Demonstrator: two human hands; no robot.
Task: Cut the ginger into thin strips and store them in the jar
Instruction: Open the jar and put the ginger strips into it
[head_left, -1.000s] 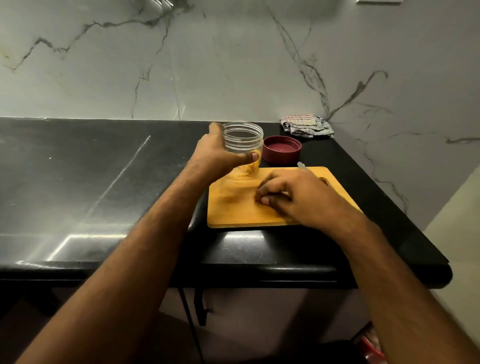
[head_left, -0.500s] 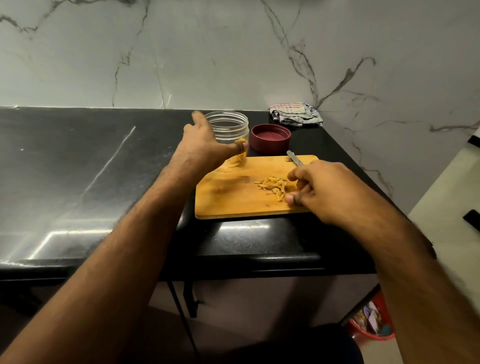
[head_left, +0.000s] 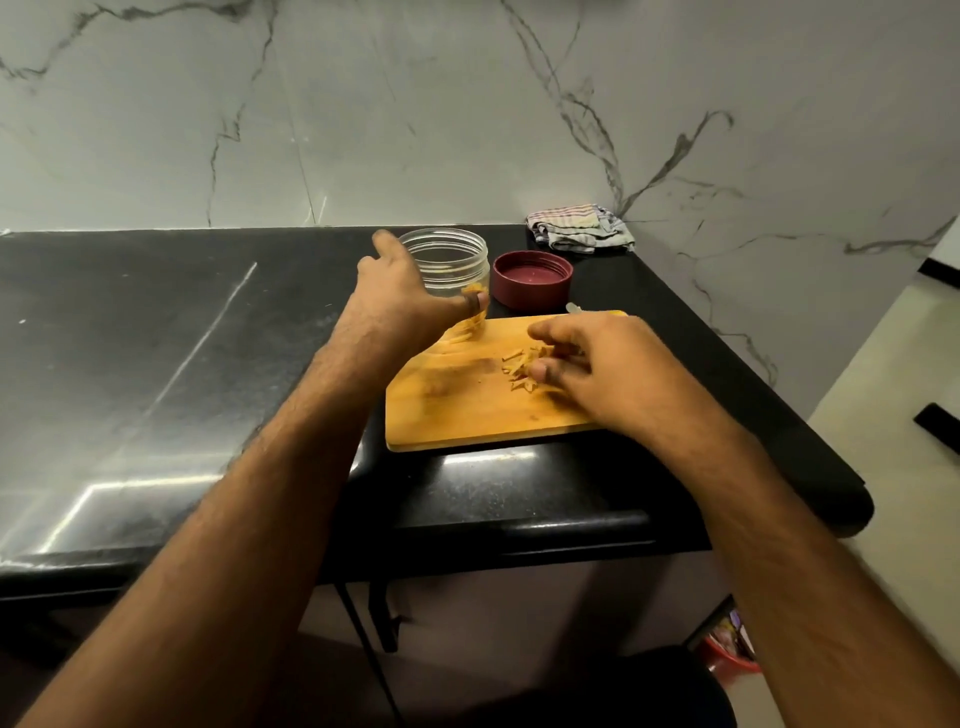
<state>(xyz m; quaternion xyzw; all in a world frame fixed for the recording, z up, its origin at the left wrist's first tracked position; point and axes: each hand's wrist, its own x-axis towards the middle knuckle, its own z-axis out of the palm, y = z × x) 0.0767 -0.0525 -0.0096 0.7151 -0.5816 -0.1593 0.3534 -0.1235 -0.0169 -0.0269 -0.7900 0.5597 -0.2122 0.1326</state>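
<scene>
Storing step: left hand grips the jar, right hand pinching ginger strips under its fingertips; next, lift them jarward

Hands: two, left hand and right hand.
Clear jar: one, uncapped, a few ginger strips inside; exact number not readable through the wall.
Maroon lid: one, upturned.
Wooden cutting board: one.
Ginger strips loose on the board: one small pile, partly under the right fingers; individual pieces not countable, more than five showing.
Knife: one, only the tip showing past the right hand.
Striped cloth: one, crumpled.
Black countertop: one.
</scene>
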